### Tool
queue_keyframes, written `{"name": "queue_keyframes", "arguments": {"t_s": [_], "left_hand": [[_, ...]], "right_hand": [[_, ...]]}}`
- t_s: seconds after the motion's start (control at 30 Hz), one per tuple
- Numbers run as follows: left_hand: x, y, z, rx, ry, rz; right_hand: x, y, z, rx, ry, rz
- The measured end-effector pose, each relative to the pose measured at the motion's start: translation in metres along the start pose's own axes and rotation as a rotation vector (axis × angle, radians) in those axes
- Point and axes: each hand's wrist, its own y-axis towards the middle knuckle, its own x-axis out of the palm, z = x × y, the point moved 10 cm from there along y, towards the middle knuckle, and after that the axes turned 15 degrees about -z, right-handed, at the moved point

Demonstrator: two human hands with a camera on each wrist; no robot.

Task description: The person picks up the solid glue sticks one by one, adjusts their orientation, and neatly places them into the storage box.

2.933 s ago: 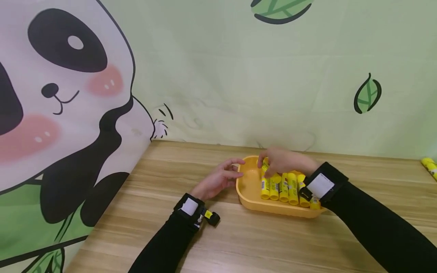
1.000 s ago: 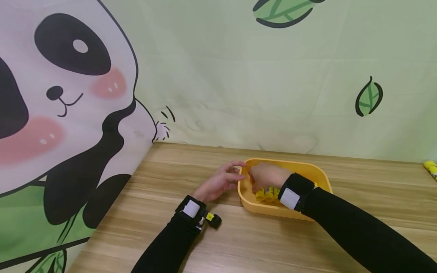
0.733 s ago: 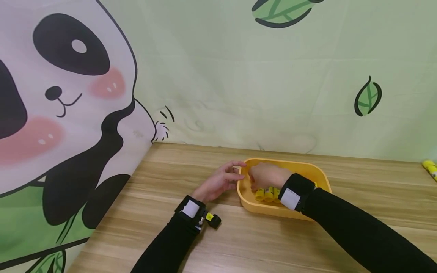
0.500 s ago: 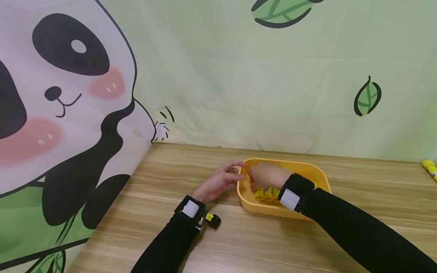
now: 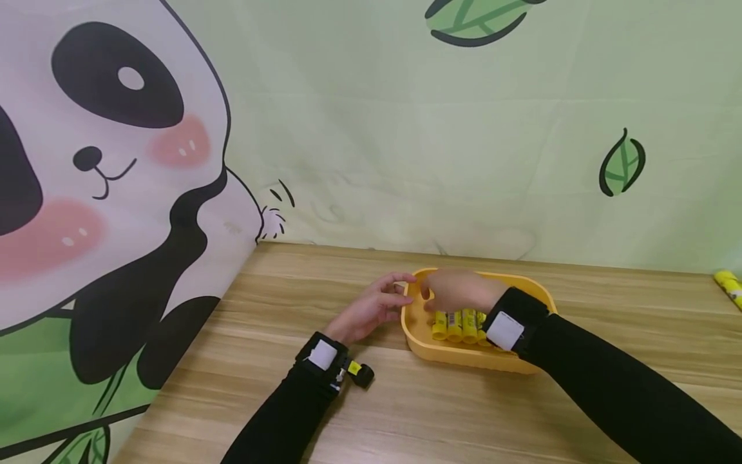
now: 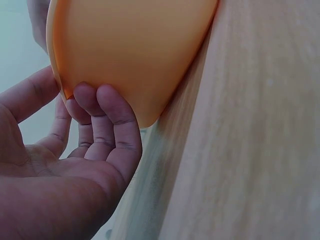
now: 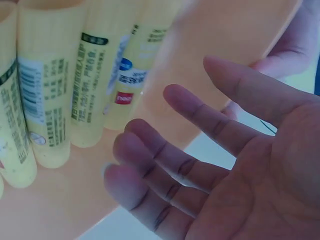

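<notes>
A yellow-orange plastic basket (image 5: 464,356) stands on the table with several yellow glue sticks (image 5: 455,327) lying side by side in it. My left hand (image 5: 373,309) holds the basket's left end; in the left wrist view its thumb meets the rim and the other fingers bend against the outer wall. Over the basket's left half hovers my right hand (image 5: 464,290), its fingers loosely bent with nothing between them. The right wrist view shows its fingertips beside the nearest glue stick (image 7: 127,75), which has a printed label. Hand and wrist hide the rest of the row.
Another yellow stick (image 5: 729,288) lies at the table's far right edge. Behind the wooden table (image 5: 440,412) hangs a pale green cloth (image 5: 371,129) printed with leaves, and a panda (image 5: 133,129) is pictured at left.
The right hand went from the leftmost glue stick into the basket's left end, then rose slightly and shifted right, uncovering more of the row. The row sits slightly further left. The left hand stayed.
</notes>
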Motion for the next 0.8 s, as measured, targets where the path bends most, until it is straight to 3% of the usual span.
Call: {"name": "queue_keyframes", "arguments": {"t_s": [0.2,0.37,0.8], "left_hand": [[-0.001,-0.001,-0.001,-0.017,0.006,0.006],[-0.001,-0.001,-0.001,-0.028,0.014,0.005],[0.000,-0.001,0.000,-0.036,0.036,0.013]], "right_hand": [[-0.008,-0.011,0.003,-0.087,0.034,0.033],[-0.021,-0.028,0.013,-0.131,0.059,0.112],[-0.043,-0.076,0.051,-0.177,0.166,0.273]]}}
